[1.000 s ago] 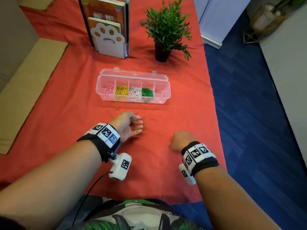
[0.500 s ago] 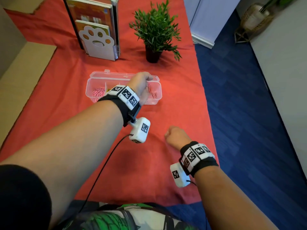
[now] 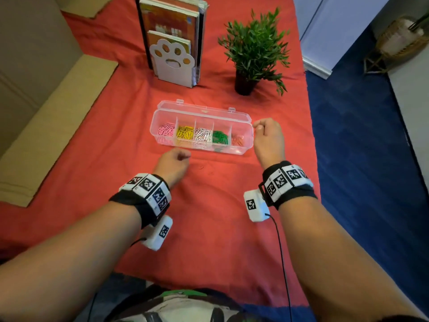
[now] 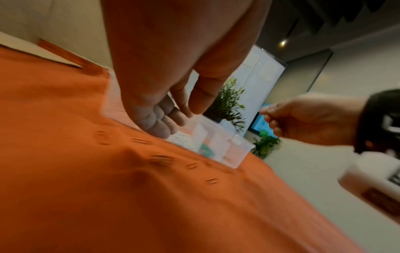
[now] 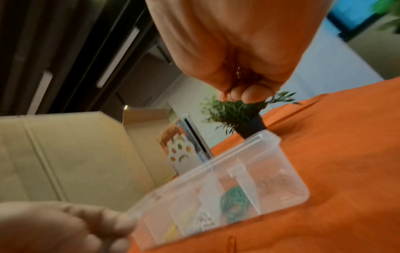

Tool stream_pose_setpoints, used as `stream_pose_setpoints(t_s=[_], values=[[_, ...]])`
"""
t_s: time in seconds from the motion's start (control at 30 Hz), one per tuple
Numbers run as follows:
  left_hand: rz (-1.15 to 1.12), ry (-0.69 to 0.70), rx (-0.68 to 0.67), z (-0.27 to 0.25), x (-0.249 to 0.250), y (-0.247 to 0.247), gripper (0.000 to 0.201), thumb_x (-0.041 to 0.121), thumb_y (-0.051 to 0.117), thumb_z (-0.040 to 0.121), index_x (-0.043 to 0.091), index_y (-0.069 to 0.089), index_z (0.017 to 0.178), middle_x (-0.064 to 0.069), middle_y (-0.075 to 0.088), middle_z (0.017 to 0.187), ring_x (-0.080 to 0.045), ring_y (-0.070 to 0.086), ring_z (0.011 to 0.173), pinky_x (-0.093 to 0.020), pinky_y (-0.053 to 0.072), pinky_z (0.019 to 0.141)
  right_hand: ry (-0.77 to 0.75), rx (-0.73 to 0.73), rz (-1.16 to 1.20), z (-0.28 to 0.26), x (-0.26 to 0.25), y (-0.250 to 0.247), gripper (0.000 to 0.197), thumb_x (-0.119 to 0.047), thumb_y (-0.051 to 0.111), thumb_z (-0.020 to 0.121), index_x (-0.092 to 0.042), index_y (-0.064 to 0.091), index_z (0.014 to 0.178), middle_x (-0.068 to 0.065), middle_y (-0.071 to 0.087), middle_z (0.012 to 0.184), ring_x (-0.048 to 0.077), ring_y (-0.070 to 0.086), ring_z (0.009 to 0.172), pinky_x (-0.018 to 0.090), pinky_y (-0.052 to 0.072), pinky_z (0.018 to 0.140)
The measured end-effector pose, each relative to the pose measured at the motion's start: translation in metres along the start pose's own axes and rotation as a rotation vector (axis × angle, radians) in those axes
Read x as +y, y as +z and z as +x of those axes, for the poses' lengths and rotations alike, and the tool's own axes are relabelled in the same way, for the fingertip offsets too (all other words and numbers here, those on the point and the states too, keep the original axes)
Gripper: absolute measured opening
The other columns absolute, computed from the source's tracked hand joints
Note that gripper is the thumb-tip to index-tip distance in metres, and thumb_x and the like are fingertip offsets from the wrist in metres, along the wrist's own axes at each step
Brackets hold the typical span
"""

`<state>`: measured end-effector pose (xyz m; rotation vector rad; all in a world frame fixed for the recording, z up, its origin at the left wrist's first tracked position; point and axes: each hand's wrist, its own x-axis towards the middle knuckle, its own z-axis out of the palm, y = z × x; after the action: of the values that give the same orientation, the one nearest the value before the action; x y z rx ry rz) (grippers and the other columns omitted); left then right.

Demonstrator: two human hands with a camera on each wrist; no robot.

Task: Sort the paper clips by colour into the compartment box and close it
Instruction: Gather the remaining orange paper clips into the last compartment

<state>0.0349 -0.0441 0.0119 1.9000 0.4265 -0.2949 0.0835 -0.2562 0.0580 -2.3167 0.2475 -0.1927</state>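
The left hand (image 3: 173, 165) hovers low over the red cloth (image 3: 209, 228), fingers loosely curled and holding nothing; loose orange paper clips (image 4: 161, 160) lie on the cloth just at its 4 o'clock. The right hand (image 3: 268, 138) is fisted around a few orange paper clips (image 5: 243, 72), just at 3 o'clock of the compartment box (image 3: 246, 151). The box sits mid-bench, lid (image 3: 204, 110) open at 12 o'clock; its compartments hold pink, yellow, white, green and orange clips, from 9 to 3 o'clock. Beyond stand a paw-shaped bookend (image 3: 173, 63) and a potted plant (image 3: 255, 49).
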Motion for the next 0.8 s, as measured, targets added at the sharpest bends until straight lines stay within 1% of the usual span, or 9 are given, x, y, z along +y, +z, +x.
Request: stream_pose_setpoints(t_s=[0.07, 0.17, 0.2, 0.27, 0.37, 0.47, 0.57, 0.7, 0.8], values=[[0.085, -0.003, 0.036, -0.001, -0.010, -0.013, 0.024, 0.000, 0.054, 0.083, 0.004, 0.063, 0.105, -0.014, 0.066, 0.107, -0.026, 0.061, 0.103, -0.028, 0.043, 0.091, -0.037, -0.076, -0.107, 0.009, -0.007, 0.014, 0.025, -0.003, 0.039, 0.090, -0.001, 0.058, 0.106, 0.018, 0.052, 0.115, 0.026, 0.051, 0.105, 0.016, 0.029, 0.082], [0.185, -0.002, 0.080, 0.002, -0.020, -0.033, 0.028, -0.003, 0.053, 0.079, 0.006, 0.063, 0.105, -0.014, 0.067, 0.106, -0.030, 0.062, 0.102, -0.031, 0.045, 0.092, -0.007, -0.395, -0.347, 0.010, -0.012, 0.036, 0.036, 0.000, 0.042, 0.087, 0.002, 0.050, 0.123, 0.023, 0.044, 0.130, 0.033, 0.047, 0.120, 0.025, 0.032, 0.098], [0.239, 0.017, 0.101, 0.004, -0.022, -0.039, 0.029, -0.002, 0.054, 0.078, 0.006, 0.064, 0.104, -0.014, 0.067, 0.105, -0.030, 0.062, 0.101, -0.032, 0.046, 0.092, 0.000, -0.423, -0.372, 0.009, -0.013, 0.039, 0.041, 0.003, 0.044, 0.085, 0.002, 0.048, 0.125, 0.023, 0.043, 0.132, 0.033, 0.047, 0.122, 0.027, 0.035, 0.100], [0.353, 0.071, 0.123, 0.007, -0.024, -0.046, 0.029, 0.001, 0.055, 0.078, 0.007, 0.066, 0.104, -0.013, 0.068, 0.105, -0.029, 0.062, 0.098, -0.032, 0.047, 0.090, -0.014, -0.337, -0.347, 0.006, -0.018, 0.039, 0.045, 0.006, 0.047, 0.081, -0.001, 0.050, 0.125, 0.021, 0.046, 0.131, 0.033, 0.048, 0.120, 0.032, 0.039, 0.100], [0.468, 0.144, 0.111, 0.011, -0.025, -0.045, 0.030, 0.005, 0.056, 0.078, 0.009, 0.067, 0.106, -0.011, 0.066, 0.107, -0.027, 0.061, 0.097, -0.030, 0.045, 0.089, -0.139, -0.182, -0.296, -0.008, -0.023, 0.039, 0.040, 0.008, 0.045, 0.079, -0.004, 0.059, 0.115, 0.017, 0.055, 0.117, 0.034, 0.052, 0.113, 0.034, 0.043, 0.094], [0.541, 0.232, 0.062, 0.016, -0.026, -0.034, 0.033, 0.006, 0.057, 0.079, 0.011, 0.065, 0.111, -0.012, 0.062, 0.112, -0.029, 0.058, 0.105, -0.031, 0.043, 0.094, -0.232, -0.278, -0.287, -0.033, -0.023, 0.048, 0.034, 0.006, 0.044, 0.081, -0.005, 0.063, 0.107, 0.015, 0.058, 0.109, 0.032, 0.054, 0.108, 0.037, 0.046, 0.090], [0.635, 0.329, 0.017, 0.024, -0.030, -0.024, 0.037, 0.005, 0.055, 0.078, 0.012, 0.063, 0.113, -0.012, 0.060, 0.114, -0.033, 0.054, 0.108, -0.036, 0.043, 0.097, -0.199, -0.410, -0.426, -0.053, -0.009, 0.065, 0.038, 0.005, 0.045, 0.077, -0.004, 0.061, 0.109, 0.016, 0.055, 0.115, 0.034, 0.053, 0.109, 0.041, 0.048, 0.091], [0.735, 0.357, -0.037, 0.028, -0.034, -0.016, 0.039, 0.014, 0.057, 0.084, 0.010, 0.057, 0.122, -0.012, 0.056, 0.121, -0.034, 0.048, 0.112, -0.036, 0.038, 0.100, -0.149, -0.403, -0.535, -0.066, 0.004, 0.091, 0.040, 0.001, 0.046, 0.080, 0.000, 0.050, 0.120, 0.018, 0.045, 0.124, 0.036, 0.044, 0.113, 0.041, 0.043, 0.099], [0.798, 0.409, -0.080, 0.025, -0.035, -0.013, 0.040, 0.024, 0.063, 0.082, 0.009, 0.059, 0.119, -0.011, 0.055, 0.115, -0.031, 0.048, 0.109, -0.036, 0.040, 0.097, -0.246, -0.411, -0.542, -0.074, 0.002, 0.105, 0.035, -0.008, 0.050, 0.084, -0.002, 0.049, 0.119, 0.016, 0.045, 0.120, 0.033, 0.042, 0.107, 0.043, 0.043, 0.094]])
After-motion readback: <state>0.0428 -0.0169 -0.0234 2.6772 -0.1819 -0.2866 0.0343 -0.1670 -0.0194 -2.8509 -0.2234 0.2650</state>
